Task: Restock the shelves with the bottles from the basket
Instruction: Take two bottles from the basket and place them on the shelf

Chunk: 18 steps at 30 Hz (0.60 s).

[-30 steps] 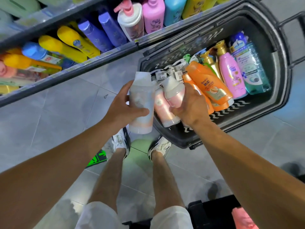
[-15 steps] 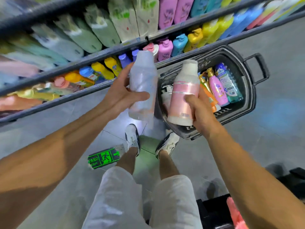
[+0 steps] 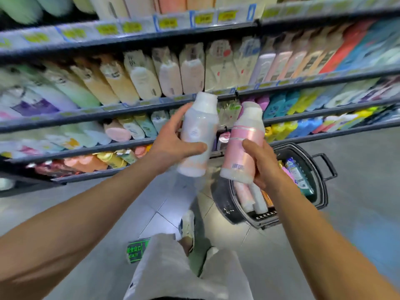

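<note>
My left hand (image 3: 173, 141) grips a pale white-and-peach bottle (image 3: 198, 135) around its middle and holds it upright in front of the shelves (image 3: 134, 109). In my right hand (image 3: 263, 163) is a pink bottle with a white cap (image 3: 244, 144), held by its lower half, just right of the first bottle. The black basket (image 3: 318, 169) stands on the floor below my right hand. Several bottles lie in it, among them pink and white ones and a clear blue-green one (image 3: 297, 176).
Several shelf levels packed with coloured bottles fill the upper view, with yellow price tags (image 3: 166, 23) along the rails. My legs and shoes (image 3: 188, 226) are on the grey tiled floor. A green exit sign (image 3: 135, 251) lies on the floor by my left foot.
Both hands lifted their bottles out of the basket and up to shelf height. The view tilted upward, so more shelf levels show and the basket now sits lower right.
</note>
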Each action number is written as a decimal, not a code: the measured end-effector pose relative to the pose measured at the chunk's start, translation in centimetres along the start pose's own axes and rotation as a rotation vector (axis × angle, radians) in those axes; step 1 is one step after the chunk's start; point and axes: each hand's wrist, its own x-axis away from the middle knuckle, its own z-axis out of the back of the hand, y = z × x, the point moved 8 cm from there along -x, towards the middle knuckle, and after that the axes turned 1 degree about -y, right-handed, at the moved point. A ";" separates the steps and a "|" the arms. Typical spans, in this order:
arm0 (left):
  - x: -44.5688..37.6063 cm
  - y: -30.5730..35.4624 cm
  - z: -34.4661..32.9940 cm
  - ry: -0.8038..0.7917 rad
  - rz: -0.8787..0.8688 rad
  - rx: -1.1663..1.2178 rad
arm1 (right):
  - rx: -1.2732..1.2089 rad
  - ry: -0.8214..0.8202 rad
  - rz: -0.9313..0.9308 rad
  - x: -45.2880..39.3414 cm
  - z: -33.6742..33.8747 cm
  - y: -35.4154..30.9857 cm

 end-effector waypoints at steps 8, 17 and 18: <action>8.2 3.8 3.3 0.226 -0.123 -0.019 | 0.252 -0.199 0.141 6.1 -5.0 -3.8; 16.8 7.1 8.0 0.405 -0.217 -0.063 | 0.612 -0.141 0.471 11.5 -11.4 -6.8; 17.4 7.5 8.5 0.413 -0.228 -0.061 | 0.632 -0.151 0.507 12.1 -12.3 -7.2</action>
